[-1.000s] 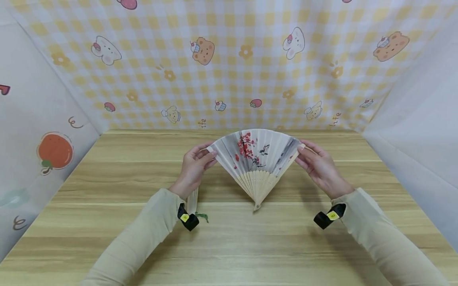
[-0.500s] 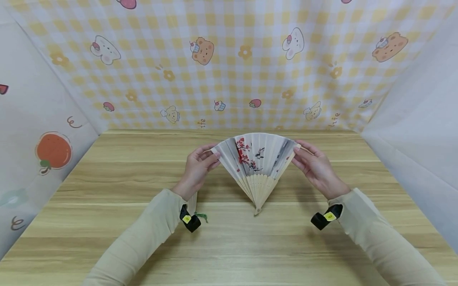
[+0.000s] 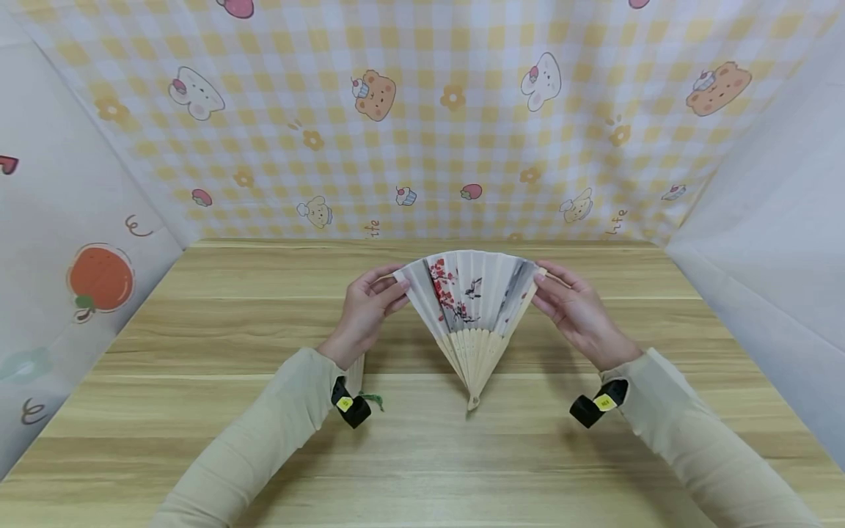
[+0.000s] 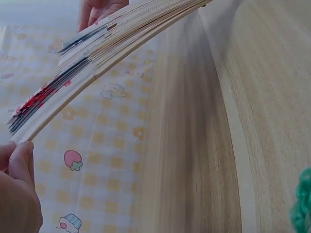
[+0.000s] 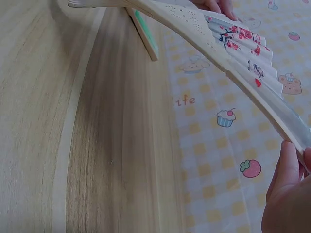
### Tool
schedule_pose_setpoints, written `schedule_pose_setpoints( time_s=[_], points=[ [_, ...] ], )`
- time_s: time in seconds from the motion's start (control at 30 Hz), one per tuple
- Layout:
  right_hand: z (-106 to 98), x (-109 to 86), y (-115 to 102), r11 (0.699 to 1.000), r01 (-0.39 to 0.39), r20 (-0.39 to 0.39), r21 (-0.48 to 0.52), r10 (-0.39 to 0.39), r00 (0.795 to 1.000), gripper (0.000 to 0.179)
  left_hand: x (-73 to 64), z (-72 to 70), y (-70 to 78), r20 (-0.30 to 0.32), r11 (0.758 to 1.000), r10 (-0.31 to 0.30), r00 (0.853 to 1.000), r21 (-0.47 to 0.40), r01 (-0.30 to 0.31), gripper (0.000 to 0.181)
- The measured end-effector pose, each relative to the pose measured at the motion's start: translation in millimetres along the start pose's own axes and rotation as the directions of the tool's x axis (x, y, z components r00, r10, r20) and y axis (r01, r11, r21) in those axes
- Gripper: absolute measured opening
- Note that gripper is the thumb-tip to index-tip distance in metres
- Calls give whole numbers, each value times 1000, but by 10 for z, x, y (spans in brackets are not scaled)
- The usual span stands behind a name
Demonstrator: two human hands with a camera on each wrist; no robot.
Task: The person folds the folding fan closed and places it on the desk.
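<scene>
A folding fan (image 3: pixel 485 308) is spread partway between my hands, painted with red blossoms and a small bird above pale ribs. My left hand (image 3: pixel 363 314) pinches its upper left corner. At the opposite corner, my right hand (image 3: pixel 582 317) pinches the outer rib between thumb and fingers. The pivot end points down toward me, close over the table. In the left wrist view the fan's pleats (image 4: pixel 82 68) show edge-on. Under my left wrist lies a second, folded fan (image 3: pixel 354 375), mostly hidden by the hand and sleeve, with a green tassel (image 3: pixel 372 400).
The wooden table (image 3: pixel 462 469) runs back to a yellow-checked cloth (image 3: pixel 422 147) hung behind it. White cloth walls stand at the left (image 3: pixel 39 242) and right (image 3: pixel 779 257). Both wrists carry black camera straps.
My hands have come closer together, the right hand moving left, and the fan is narrower than before. Its pivot end has dropped slightly toward me.
</scene>
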State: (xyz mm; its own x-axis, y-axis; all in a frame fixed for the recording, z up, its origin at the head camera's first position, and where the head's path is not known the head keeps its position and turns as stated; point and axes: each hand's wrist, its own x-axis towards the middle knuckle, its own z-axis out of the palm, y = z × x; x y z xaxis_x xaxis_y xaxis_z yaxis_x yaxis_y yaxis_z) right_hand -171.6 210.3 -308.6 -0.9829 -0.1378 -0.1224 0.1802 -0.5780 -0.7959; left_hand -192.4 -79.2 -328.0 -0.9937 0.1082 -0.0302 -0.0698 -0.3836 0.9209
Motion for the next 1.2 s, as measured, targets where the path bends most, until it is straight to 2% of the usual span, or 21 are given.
schedule_pose_setpoints(
  time_s=[0.43,0.8,1.2],
  points=[
    [45,9,32,999,-10,29,-36,11,1000,21,17,46,-24,38,1000,-2,999,3,2,31],
    [84,3,51,999,-24,46,-48,26,999,21,11,116,-16,46,999,-35,998,32,34,35],
    [131,12,73,996,-36,59,-84,41,997,21,-2,204,-28,50,998,-46,998,33,44,35]
  ],
)
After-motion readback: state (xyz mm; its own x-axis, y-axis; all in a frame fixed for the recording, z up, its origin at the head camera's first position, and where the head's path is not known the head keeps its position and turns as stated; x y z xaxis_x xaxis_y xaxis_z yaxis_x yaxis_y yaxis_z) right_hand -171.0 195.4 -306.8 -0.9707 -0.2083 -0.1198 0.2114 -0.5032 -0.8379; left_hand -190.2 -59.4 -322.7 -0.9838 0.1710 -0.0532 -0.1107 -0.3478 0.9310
